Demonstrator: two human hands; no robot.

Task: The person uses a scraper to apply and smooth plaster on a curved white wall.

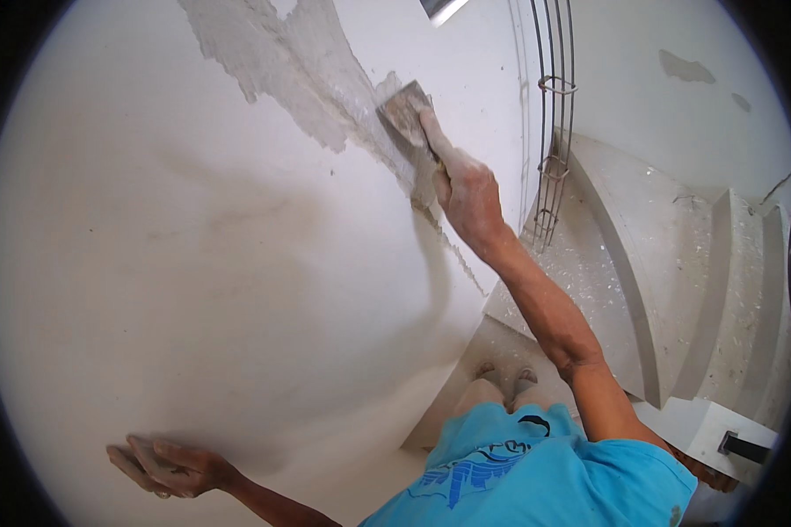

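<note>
My right hand [473, 195] is dusted with white and wraps round a putty knife [406, 112]. Its forefinger lies stretched along the tool, and the handle is mostly hidden in the palm. The wide, stained blade lies against the white wall [237, 228], at the edge of a rough grey patch [299, 66] where the paint layer is gone. Below the blade, a ragged crack [453, 246] runs down toward the stairs. At the lower left my left hand [171, 465] is by the wall, its dusty fingers extended and slightly curved, with nothing visible in it.
Curved stairs [624, 255] strewn with pale flakes descend on the right. Upright steel rebar [554, 132] with ring ties stands beside the wall's edge. My feet [505, 373] are on a landing below. A white block with a black bar [747, 448] is near my right elbow.
</note>
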